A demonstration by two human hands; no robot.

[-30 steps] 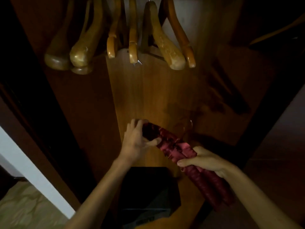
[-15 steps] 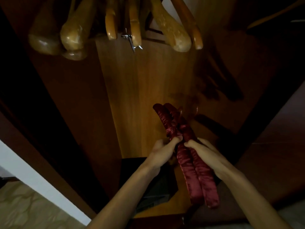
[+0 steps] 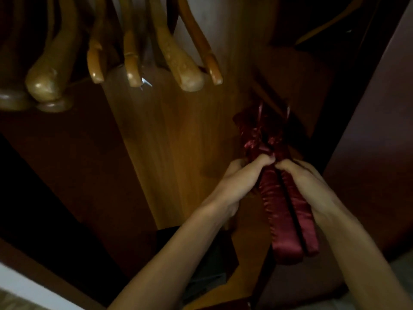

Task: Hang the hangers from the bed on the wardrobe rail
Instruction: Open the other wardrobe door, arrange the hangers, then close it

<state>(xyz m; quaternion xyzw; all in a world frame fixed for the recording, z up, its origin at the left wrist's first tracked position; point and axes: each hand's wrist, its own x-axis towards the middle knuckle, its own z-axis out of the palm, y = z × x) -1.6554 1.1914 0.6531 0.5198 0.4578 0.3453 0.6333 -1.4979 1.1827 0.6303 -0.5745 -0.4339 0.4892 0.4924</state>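
Holding two padded red hangers (image 3: 283, 204) inside wardrobe, left hand (image 3: 243, 180) and right hand (image 3: 306, 175) each with fingers closed round one. Several wooden hangers (image 3: 178, 59) already hang above. Red pair not yet on rail; rail itself out of view.

– Where are the padded hangers (image 3: 283, 204)?
– Two dark red satin ones, pressed side by side, held low inside the wardrobe, near ends pointing down.
– And the wooden hangers (image 3: 178, 61)?
– Hanging above, to the left.
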